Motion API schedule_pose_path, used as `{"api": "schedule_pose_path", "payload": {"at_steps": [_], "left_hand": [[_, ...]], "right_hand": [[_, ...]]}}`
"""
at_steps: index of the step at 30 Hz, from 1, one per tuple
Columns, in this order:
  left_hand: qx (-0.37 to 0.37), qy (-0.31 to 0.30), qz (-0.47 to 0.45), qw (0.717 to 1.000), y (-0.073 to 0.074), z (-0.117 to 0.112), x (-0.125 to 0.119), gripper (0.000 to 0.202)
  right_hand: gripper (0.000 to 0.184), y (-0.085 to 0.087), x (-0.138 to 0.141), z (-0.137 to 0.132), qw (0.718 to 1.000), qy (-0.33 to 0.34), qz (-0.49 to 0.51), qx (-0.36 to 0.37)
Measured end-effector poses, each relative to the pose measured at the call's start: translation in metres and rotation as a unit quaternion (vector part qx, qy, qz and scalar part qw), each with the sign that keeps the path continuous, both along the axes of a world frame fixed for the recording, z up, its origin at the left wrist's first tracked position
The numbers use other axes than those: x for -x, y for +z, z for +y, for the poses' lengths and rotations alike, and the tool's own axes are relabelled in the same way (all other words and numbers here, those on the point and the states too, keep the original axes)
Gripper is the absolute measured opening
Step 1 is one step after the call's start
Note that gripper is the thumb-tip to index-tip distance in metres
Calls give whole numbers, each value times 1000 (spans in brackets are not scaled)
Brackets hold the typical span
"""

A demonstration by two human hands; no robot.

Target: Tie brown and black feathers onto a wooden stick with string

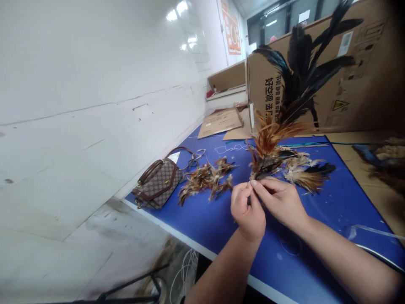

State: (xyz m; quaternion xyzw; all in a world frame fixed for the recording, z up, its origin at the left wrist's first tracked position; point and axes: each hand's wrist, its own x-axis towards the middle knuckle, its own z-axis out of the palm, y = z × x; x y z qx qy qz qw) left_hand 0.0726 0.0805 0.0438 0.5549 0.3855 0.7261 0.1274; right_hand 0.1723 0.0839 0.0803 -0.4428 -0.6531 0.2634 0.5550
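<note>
The cardboard box (363,80) behind the feather bundle (272,143) carries a column of black Chinese characters on its near end, which I cannot read with certainty. It also has a yellow warning triangle (340,104) and a white label (344,43) whose print is too small to read. Far behind the bundle, the red poster (232,29) is just as illegible.

Left of the bundle lies a monogram-patterned handbag (158,183) with no legible brand. A loose feather pile (205,179) lies between bag and bundle.

The bundle stands upright over the blue table (332,211), and its quill ends are hidden inside the fingers. The left hand (248,211) has its grip clenched at the bundle's base. The right hand (280,198) pinches the same spot, its fingertips touching the left's. Right of the bundle, more feathers are cut off by the frame.
</note>
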Motion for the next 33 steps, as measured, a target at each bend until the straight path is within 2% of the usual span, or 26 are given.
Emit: {"api": "schedule_pose_path", "payload": {"at_steps": [6,10,13,17,21,24,27,30,33], "left_hand": [[-11,2,9,1000,-2,-6,-2,16],[-17,-49,75,996,-2,-14,6,32],[0,-45,113,993,-1,-12,28,31],[73,-21,182,980,-8,4,72,24],[157,-47,313,935,-26,17,102,21],[148,-22,401,904,-37,28,109,26],[137,-11,474,870,-43,47,111,34],[130,-56,544,827,-44,66,111,36],[119,-103,588,793,-44,75,107,35]], "right_hand": [[44,5,-4,1,1000,17,-13,-2],[47,18,-14,1,1000,24,-12,6],[47,31,-26,2,1000,6,-11,-1],[42,44,-42,3,999,-24,23,-4],[40,49,-49,4,998,-60,29,-2],[40,49,-50,5,996,-88,26,-16],[40,48,-49,5,994,-95,33,-33],[40,47,-49,6,995,-86,34,-29],[39,45,-50,7,997,-67,44,-14]]}}
